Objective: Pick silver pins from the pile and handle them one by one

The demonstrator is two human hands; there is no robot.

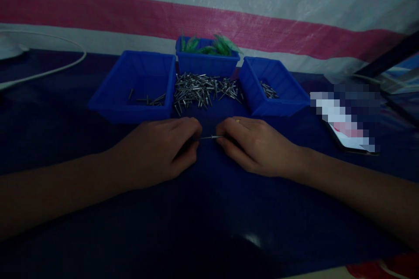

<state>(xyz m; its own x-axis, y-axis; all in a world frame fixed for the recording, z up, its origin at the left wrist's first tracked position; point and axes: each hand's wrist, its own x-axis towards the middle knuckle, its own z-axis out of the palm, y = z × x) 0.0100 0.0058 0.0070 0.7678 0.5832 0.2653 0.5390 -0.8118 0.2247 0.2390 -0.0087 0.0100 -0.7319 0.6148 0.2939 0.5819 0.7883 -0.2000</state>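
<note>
A thin metal blind rivet (pixel 211 137) spans the gap between my two hands, lying nearly level above the blue tabletop. My left hand (pixel 172 144) is closed, its thumb and forefinger pinching the slim pin end. On the other side, my right hand (pixel 255 146) is closed too, with its fingertips around the thicker end. Just beyond the hands lies a loose pile of rivets (pixel 196 89). Several rivets rest in the left blue bin (pixel 131 108), and a small heap sits in the right blue bin (pixel 278 107). The fingertips hide both rivet ends.
A third blue bin (pixel 206 64) at the back holds green leafy-looking material (pixel 222 45). To the right lies a phone-like device (pixel 343 128), partly blurred out. A white cable (pixel 81 54) curves at the left. Behind the table hangs a striped plastic sheet (pixel 131 13).
</note>
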